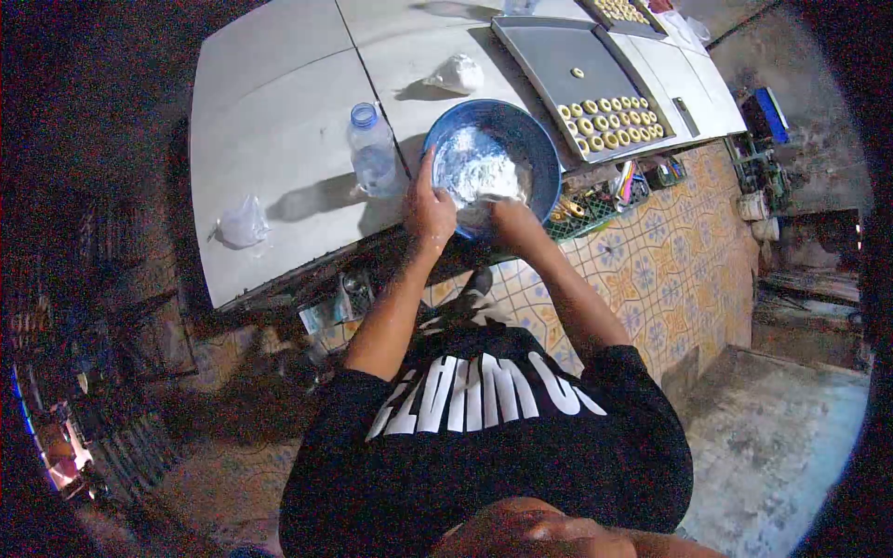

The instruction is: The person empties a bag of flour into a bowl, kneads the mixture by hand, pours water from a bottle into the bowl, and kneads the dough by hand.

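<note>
A blue bowl (547, 139) with white powder (486, 175) in it is at the table's front edge. My left hand (430, 206) grips the bowl's left rim, its fingers along the outside and the rim. Inside the near part of the bowl is my right hand (513, 223), its fingers down in the powder and hidden, so what they hold cannot be made out. Left of the bowl stands an open clear plastic bottle (372, 158) with a blue neck. A small bag of white powder (456, 74) lies just behind the bowl.
The white table (279, 112) also bears a clear plastic bag (243, 223) at the left. On the right, a metal tray (549, 58) holds several ring-shaped dough pieces (609, 121), with another tray (623, 13) behind. Crates (586, 219) with items sit below the table edge.
</note>
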Available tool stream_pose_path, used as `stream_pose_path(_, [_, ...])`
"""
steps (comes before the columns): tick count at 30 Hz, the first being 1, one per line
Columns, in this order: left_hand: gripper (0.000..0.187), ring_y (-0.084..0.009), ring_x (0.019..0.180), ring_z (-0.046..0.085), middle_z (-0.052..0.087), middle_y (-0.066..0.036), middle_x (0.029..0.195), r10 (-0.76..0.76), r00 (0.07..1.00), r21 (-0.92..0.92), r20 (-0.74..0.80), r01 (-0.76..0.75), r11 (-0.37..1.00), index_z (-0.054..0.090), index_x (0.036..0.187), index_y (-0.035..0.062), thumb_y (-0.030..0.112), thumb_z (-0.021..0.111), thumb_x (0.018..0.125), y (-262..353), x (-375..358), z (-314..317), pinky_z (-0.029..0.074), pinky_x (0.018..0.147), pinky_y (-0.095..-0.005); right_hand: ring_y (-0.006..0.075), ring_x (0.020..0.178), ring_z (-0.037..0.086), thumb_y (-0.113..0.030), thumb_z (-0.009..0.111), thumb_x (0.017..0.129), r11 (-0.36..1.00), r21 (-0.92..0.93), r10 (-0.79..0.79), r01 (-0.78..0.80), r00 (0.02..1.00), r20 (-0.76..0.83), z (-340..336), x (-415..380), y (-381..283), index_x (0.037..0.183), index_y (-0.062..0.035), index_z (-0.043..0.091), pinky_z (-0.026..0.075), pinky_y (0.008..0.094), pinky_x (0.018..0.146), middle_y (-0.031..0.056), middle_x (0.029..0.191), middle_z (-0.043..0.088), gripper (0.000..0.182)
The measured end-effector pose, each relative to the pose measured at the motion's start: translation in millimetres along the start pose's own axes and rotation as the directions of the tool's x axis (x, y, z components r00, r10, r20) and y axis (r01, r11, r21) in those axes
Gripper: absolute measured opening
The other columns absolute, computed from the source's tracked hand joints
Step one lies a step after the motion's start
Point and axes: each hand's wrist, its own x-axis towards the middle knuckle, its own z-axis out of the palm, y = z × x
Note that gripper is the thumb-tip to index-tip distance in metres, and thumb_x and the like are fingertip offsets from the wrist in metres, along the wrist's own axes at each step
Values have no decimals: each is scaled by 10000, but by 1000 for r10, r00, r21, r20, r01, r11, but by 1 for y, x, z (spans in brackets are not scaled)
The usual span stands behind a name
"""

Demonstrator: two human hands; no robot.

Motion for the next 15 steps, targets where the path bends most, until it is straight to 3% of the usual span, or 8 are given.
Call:
stream_pose_path(4, [670, -395, 1111, 563, 529, -203, 1305, -85, 993, 46, 86, 81, 996, 412, 1398, 129, -61, 492, 760, 6, -5, -3, 452, 932, -427, 396, 976, 607, -64, 637, 755, 960, 279, 104, -30, 962, -253, -10, 2, 15, 991, -14, 632, 491, 454, 837, 217, 1006, 646, 242])
stream_pose_path(5, [667, -399, 1087, 572, 533, -197, 1303, -69, 993, 23, 99, 67, 997, 412, 1397, 139, -57, 492, 764, 6, -8, -3, 453, 928, -431, 385, 1030, 586, -46, 606, 791, 945, 313, 171, -95, 960, -224, -6, 7, 30, 1065, -13, 617, 469, 443, 887, 200, 1093, 629, 276])
stream_pose_path(8, [659, -408, 1016, 599, 544, -181, 1296, -7, 992, -53, 126, 14, 999, 414, 1393, 170, -46, 493, 776, 9, -8, 2, 455, 915, -441, 426, 1089, 544, -16, 579, 773, 977, 213, 106, 2, 862, -495, -3, 22, 40, 1212, -11, 526, 462, 463, 897, 254, 1216, 558, 442])
stream_pose_path(9, [667, -399, 1016, 603, 547, -180, 1288, -26, 983, 141, 180, 1, 990, 401, 1399, 175, -57, 483, 779, 8, -14, 6, 477, 878, -435, 433, 1095, 537, -17, 578, 768, 974, 226, 96, 20, 866, -490, -7, 27, 36, 1216, -2, 518, 460, 467, 899, 264, 1225, 547, 452])
stream_pose_path(10, [664, -403, 1017, 600, 557, -180, 1271, 110, 981, 73, 159, -122, 990, 395, 1403, 182, -60, 473, 790, 15, -11, 7, 470, 880, -447, 439, 1101, 530, -18, 577, 764, 970, 240, 84, 40, 872, -483, -13, 35, 27, 1220, 6, 509, 458, 470, 901, 273, 1234, 537, 462])
stream_pose_path(12, [673, -409, 1075, 569, 540, -189, 1289, 2, 980, -55, 198, 9, 998, 381, 1418, 196, -64, 458, 802, 32, -9, 5, 443, 925, -461, 457, 1060, 547, -30, 576, 757, 974, 203, 13, 102, 866, -501, -9, 49, 14, 1214, 14, 507, 470, 478, 872, 290, 1201, 547, 464])
stream_pose_path(14, [684, -409, 1130, 533, 520, -195, 1312, -88, 982, -39, 166, 96, 995, 377, 1420, 186, -80, 453, 795, 32, -6, 11, 406, 975, -459, 450, 987, 584, -29, 574, 755, 955, 288, 9, 67, 967, -254, 2, 46, 3, 1209, -16, 522, 483, 478, 839, 278, 1102, 598, 457])
stream_pose_path(15, [689, -409, 1158, 516, 511, -198, 1323, -128, 980, -34, 149, 135, 990, 375, 1422, 181, -87, 451, 791, 29, -2, 15, 387, 1000, -458, 435, 926, 608, -30, 586, 744, 964, 262, 51, -48, 999, -5, 2, 50, -4, 1169, -36, 566, 494, 473, 809, 262, 997, 634, 426])
